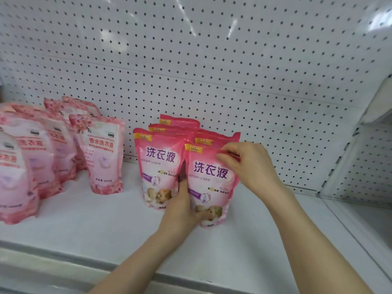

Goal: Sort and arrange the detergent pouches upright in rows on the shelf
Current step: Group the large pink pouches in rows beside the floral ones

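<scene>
Left hand (180,211) grips front pouch (212,181) lower edge; right hand (250,164) pinches top corner; pouch upright on shelf (106,230).

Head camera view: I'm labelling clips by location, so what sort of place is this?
Most likely a retail store: a white display shelf with a perforated back panel, stocked with rows of identical pink detergent pouches.
</scene>
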{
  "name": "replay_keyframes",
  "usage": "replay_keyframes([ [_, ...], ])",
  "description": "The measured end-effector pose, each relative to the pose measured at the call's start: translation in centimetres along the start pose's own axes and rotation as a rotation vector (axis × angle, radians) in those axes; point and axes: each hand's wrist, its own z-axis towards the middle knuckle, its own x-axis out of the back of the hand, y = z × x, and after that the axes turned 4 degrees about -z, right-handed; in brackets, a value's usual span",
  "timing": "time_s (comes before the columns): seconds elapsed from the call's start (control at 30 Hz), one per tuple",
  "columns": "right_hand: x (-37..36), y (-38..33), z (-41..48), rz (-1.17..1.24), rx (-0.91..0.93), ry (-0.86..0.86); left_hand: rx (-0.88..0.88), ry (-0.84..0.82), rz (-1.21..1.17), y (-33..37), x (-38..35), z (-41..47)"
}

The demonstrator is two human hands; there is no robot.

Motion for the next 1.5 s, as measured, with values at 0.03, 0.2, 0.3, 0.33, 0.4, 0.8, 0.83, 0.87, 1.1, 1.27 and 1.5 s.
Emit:
replay_keyframes([
  [0.03, -0.2, 0.3, 0.0, 0.001, -0.007, -0.011, 0.001, -0.002, 0.014, 0.1, -0.1, 0.0],
  [0.2, 1.9, 2.8, 2.3, 0.388, -0.14, 0.202, -0.083, -0.001, 0.106, 0.5, 1.1, -1.1],
  [0.3, 2.7, 5.4, 5.4, 0.215, -0.149, 0.1, -0.226, 0.117, 0.213, 1.8, 2.8, -1.2],
  [0.33, 2.5, 6.0, 6.6, 0.169, -0.145, 0.008, -0.264, 0.144, 0.244, 2.4, 3.4, -0.9],
  [0.4, 1.5, 6.2, 8.7, 0.091, -0.106, -0.208, -0.29, 0.167, 0.277, 3.3, 4.2, 0.1],
  [0.8, -3.5, 8.0, 11.9, -0.052, -0.105, -0.098, -0.17, 0.142, 0.257, -0.5, 0.8, -0.9],
  [0.83, -3.4, 8.1, 11.9, -0.055, -0.106, -0.106, -0.151, 0.128, 0.271, -0.7, 0.6, -1.0],
  [0.87, -3.2, 8.0, 11.9, -0.061, -0.107, -0.115, -0.129, 0.11, 0.292, -1.0, 0.3, -1.0],
  [1.1, -3.5, 8.6, 10.9, -0.051, -0.161, 0.053, -0.024, -0.042, 0.225, -1.1, -1.0, -0.6],
  [1.27, -3.3, 8.7, 10.9, -0.009, -0.158, -0.022, -0.038, 0.036, 0.198, -0.6, -2.0, 0.1],
  [1.5, -0.3, 7.4, 8.0, 0.242, -0.129, 0.17, -0.011, 0.029, 0.199, 0.3, -1.8, -0.3],
])
